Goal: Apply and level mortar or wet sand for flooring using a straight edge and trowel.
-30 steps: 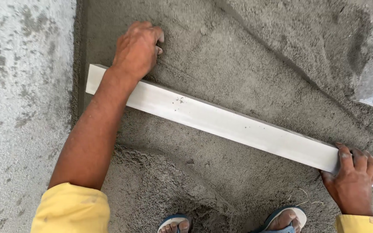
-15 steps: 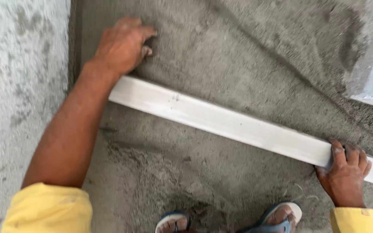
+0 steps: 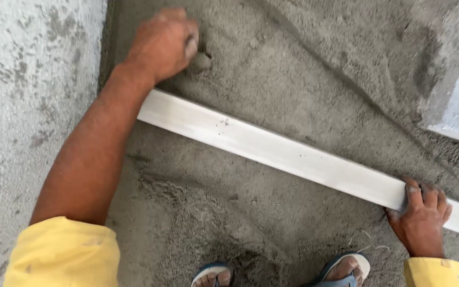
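A long white straightedge [image 3: 293, 157] lies across damp grey mortar [image 3: 304, 69], running from about ten o'clock down to four o'clock. The right hand [image 3: 419, 215] clamps its fingers over the lower end. The left hand [image 3: 163, 42], at eleven o'clock, is curled closed on a small lump of mortar [image 3: 200, 62]. Yellow sleeves [image 3: 62, 255] and blue sandals [image 3: 341, 271] sit at six o'clock.

White straightedge [image 3: 293, 157], grey sand [image 3: 304, 79], yellow sleeves [image 3: 65, 255], blue sandals [image 3: 346, 276].
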